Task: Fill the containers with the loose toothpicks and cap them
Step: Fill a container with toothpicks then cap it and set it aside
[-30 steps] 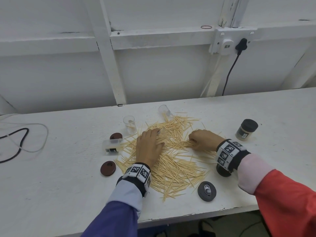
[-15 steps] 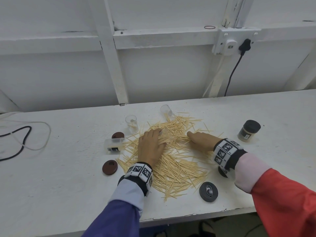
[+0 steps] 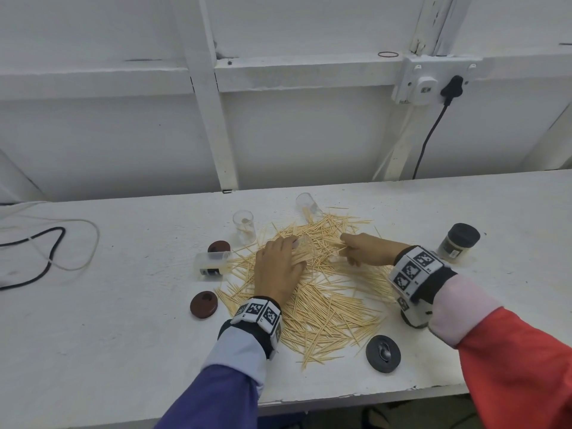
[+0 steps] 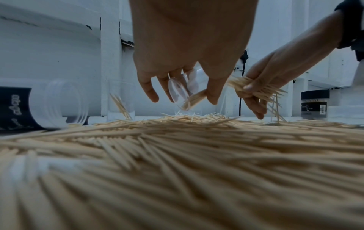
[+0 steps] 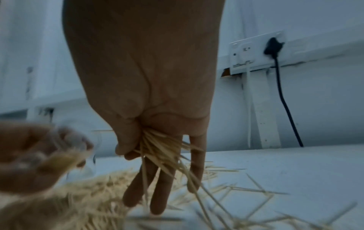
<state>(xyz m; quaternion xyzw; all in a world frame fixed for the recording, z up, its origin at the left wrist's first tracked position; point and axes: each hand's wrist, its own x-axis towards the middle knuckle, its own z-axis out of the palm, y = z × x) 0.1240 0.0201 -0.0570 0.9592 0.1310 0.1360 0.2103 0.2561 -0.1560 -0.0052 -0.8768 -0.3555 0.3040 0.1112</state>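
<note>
- As seen from the head camera, a heap of loose toothpicks [image 3: 312, 292] covers the middle of the white counter [image 3: 123, 335], with the left hand [image 3: 278, 267] lying over its far part and the right hand [image 3: 368, 249] just beside it, clutching a bunch.
- Around the heap stand an upright clear container [image 3: 244, 226], a tipped clear container [image 3: 308, 205] at the far edge, a labelled container on its side [image 3: 212, 263], two brown caps [image 3: 203, 305] to the left, a black cap [image 3: 383, 353] at the near edge and a capped jar [image 3: 459, 242] well apart to the right.
- From the left wrist, the left hand's fingers [image 4: 147, 88] curl round a small clear container [image 4: 180, 91], tilted, with a few toothpicks inside it, held above the heap.
- In the same view the right hand [image 4: 275, 74] grips a bunch of toothpicks [image 4: 254, 88] just beside that container, not touching it.
- From the right wrist, the thumb and index finger pinch the bunch [image 5: 159, 147] against the palm while the other fingers [image 5: 161, 194] hang straight toward the counter; the left hand is a blur at the left edge.
</note>
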